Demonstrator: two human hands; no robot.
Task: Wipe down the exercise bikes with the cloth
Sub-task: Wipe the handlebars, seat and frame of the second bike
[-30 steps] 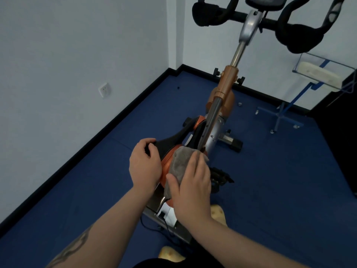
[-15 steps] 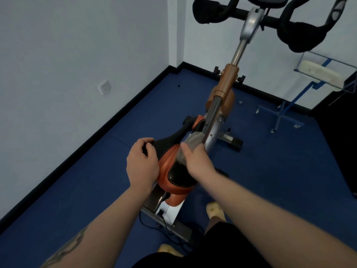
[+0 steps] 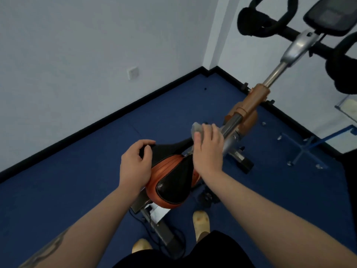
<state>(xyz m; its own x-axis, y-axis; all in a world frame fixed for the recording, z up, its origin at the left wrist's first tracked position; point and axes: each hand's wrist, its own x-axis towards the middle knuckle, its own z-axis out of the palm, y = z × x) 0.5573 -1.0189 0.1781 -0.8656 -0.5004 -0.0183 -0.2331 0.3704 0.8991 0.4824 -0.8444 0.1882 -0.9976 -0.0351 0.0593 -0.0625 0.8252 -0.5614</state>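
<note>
An orange and black exercise bike (image 3: 249,107) stands on the blue floor in front of me. Its saddle (image 3: 172,182) is just below my hands. My left hand (image 3: 135,163) grips the saddle's left edge with curled fingers. My right hand (image 3: 208,147) holds a grey cloth (image 3: 197,128) against the silver frame tube at the saddle's nose; most of the cloth is hidden under the hand. The black handlebars (image 3: 258,22) and console (image 3: 330,16) rise at the top right.
White walls meet at a corner (image 3: 204,68) with a black skirting board. A wall socket (image 3: 133,72) is on the left wall. A clear stand with blue legs (image 3: 309,149) sits at the right. My feet (image 3: 201,221) are beside the bike's rear base.
My right hand slid the cloth forward off the saddle's top to its nose and the frame tube. My left hand stayed on the saddle's left edge.
</note>
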